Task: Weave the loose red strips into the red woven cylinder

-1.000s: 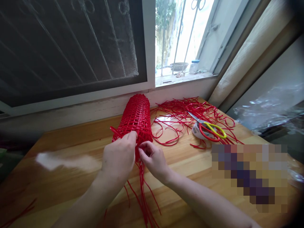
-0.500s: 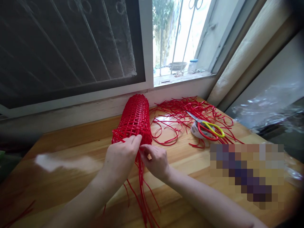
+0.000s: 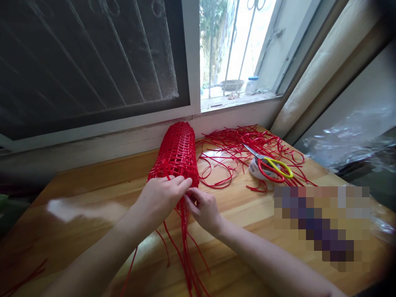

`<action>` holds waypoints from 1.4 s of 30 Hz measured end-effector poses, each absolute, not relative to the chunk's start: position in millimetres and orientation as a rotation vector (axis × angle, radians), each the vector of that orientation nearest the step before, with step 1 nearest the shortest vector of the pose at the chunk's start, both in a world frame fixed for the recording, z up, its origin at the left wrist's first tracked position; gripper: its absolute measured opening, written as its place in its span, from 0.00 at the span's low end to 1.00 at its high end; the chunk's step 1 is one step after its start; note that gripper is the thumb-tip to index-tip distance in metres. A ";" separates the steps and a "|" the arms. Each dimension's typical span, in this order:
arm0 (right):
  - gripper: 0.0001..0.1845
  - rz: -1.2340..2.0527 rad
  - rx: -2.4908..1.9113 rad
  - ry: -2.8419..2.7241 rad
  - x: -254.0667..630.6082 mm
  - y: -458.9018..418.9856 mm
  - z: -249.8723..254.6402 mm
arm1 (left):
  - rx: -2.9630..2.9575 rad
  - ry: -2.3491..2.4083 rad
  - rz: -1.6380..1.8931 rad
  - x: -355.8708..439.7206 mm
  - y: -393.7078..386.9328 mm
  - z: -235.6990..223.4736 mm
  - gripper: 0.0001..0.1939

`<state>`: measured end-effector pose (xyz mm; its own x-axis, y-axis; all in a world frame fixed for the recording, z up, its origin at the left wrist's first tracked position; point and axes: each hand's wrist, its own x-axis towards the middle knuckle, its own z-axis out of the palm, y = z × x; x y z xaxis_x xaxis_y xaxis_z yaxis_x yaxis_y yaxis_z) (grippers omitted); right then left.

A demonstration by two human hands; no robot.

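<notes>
A red woven basket [image 3: 179, 148] lies on its side on the wooden table, its near end toward me. My left hand [image 3: 165, 192] is closed over the left and top of that near end, its fingers on the woven edge. Just right of it, my right hand [image 3: 204, 208] pinches at the lower right of the edge, thumb and forefinger together. What exactly sits between those fingertips is hidden. Several loose red strands [image 3: 185, 251] hang from the basket's near end and trail over the table toward me.
A heap of red strands [image 3: 244, 140] lies at the back right. Scissors [image 3: 275, 169] with red and yellow handles rest on a white roll [image 3: 256, 170]. A blurred-out patch [image 3: 321, 227] covers something at the right. A window [image 3: 235, 49] and wall stand behind the table.
My left hand has turned and shifted slightly right along the basket's edge, fingers now lying more level. The basket has rolled a little. My right hand stays nearly in place.
</notes>
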<state>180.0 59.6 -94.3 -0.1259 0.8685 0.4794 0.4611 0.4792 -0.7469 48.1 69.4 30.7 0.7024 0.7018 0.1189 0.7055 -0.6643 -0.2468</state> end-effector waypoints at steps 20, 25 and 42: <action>0.09 0.376 -1.059 -1.730 193.5 64.9 -87.7 | -2.587 -0.868 -0.282 28.0 57.9 45.4 0.38; 0.10 0.481 -1.076 -1.720 195.1 64.6 -85.8 | -2.722 -1.028 -0.448 22.8 70.9 34.1 0.33; 0.21 1.582 -1.024 -1.037 183.5 48.8 -102.9 | -2.682 -0.964 -0.304 37.1 77.6 18.4 0.28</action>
<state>183.5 48.8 -102.9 -0.1974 0.9704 -0.1392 -0.2594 -0.1886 -0.9472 37.1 77.6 18.4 0.7559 0.5887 0.2865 0.6465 -0.7402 -0.1846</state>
